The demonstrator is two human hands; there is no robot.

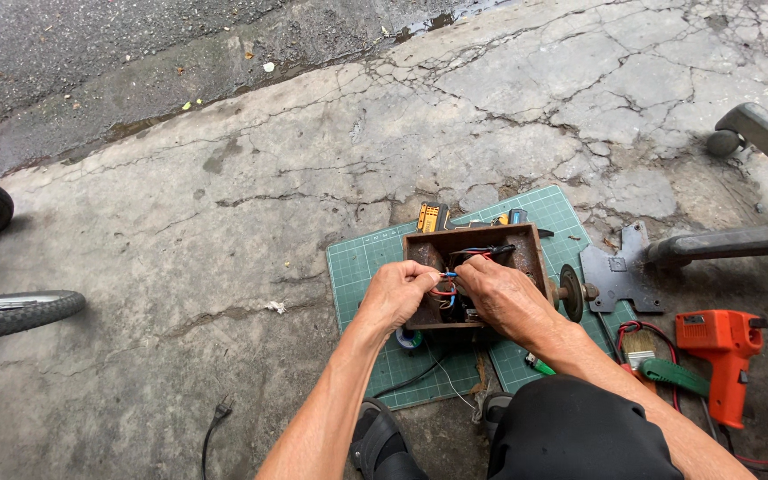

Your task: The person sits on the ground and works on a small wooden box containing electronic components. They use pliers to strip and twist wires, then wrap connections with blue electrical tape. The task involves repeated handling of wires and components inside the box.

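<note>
A rusty brown metal box with its top open sits on a green cutting mat on cracked concrete. Red, blue and black wires run inside the box. My left hand and my right hand meet over the box's near side, and both pinch the red and blue wire ends between their fingertips. A round disc on a shaft sticks out of the box's right side.
An orange electric drill lies at the right, beside a green-handled tool and a flat dark metal plate. Grey metal bars cross the right edge. Two bicycle wheels stand at the left. A yellow-black tool lies behind the box.
</note>
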